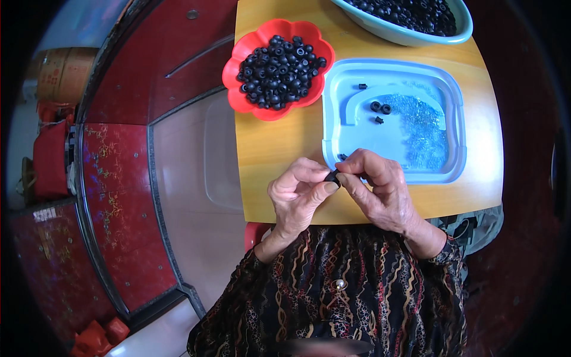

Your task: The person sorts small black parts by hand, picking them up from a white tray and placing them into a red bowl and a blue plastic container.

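My left hand pinches a small black rubber-like piece between thumb and fingertips. Closed in a pinch at the same spot, my right hand has its thumb and forefinger on the piece too; whether a second tiny part sits between those fingertips is hidden. Both hands are just over the near left edge of a pale blue tray. In the tray lie two round black pieces, two smaller black parts and a patch of tiny clear bits. Another small dark part rests by my right fingertips.
A red flower-shaped bowl full of round black pieces stands left of the tray. At the back, a light blue basin holds many more. All rest on a yellow wooden table. A cardboard box is far left.
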The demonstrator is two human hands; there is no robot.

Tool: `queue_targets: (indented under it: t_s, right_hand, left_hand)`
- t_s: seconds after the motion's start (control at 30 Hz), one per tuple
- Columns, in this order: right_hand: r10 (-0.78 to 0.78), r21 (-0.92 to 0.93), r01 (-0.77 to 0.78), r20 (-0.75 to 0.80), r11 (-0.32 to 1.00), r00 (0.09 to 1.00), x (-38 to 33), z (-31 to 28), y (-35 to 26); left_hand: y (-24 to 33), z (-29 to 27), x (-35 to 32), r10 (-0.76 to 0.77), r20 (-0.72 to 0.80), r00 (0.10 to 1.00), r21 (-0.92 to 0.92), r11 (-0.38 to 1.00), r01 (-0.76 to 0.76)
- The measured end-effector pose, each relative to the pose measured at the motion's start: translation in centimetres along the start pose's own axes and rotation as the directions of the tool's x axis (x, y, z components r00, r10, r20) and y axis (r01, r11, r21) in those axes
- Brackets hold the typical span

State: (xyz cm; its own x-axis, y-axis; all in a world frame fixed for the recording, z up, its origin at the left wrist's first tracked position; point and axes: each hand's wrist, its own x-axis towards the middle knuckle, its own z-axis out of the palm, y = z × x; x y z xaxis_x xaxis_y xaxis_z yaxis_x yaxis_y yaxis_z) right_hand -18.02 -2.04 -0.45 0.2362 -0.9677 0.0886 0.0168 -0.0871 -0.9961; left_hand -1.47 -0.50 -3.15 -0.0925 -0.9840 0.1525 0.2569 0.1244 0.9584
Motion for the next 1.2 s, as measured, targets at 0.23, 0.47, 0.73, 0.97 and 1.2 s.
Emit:
queue_targets:
  t_s: [0.23, 0.47, 0.73, 0.97, 1.2]
  right_hand:
    - [-0.250, -0.059, 0.250, -0.005, 0.967, 0.968, 0.4, -0.2, -0.6]
    - [-0.334, -0.043, 0.336, 0.049, 0.941, 0.941, 0.9, -1.1, -0.7]
    - [-0.267, 0.026, 0.266, 0.050, 0.964, 0.962, 0.9, -1.3, -0.7]
    - [0.022, 0.366, -0.022, 0.007, 0.930, 1.000, 0.2, -1.0, -0.9]
    - [-0.026, 0.326, 0.032, -0.023, 0.945, 0.999, 0.1, -0.8, -1.0]
  left_hand:
    - [1.0, 0.2, 0.4, -0.037, 0.013, 0.999, -0.129, 0.991, 0.039]
    - [2.0, 0.7, 1.1, -0.202, 0.079, 0.976, -0.388, 0.896, 0.217]
    - [2.0, 1.0, 1.0, -0.148, 0.062, 0.987, -0.341, 0.926, 0.160]
    - [2.4, 1.1, 0.9, -0.147, 0.056, 0.987, -0.300, 0.941, 0.157]
    - [2.4, 1.1, 0.8, -0.126, 0.061, 0.990, -0.293, 0.946, 0.138]
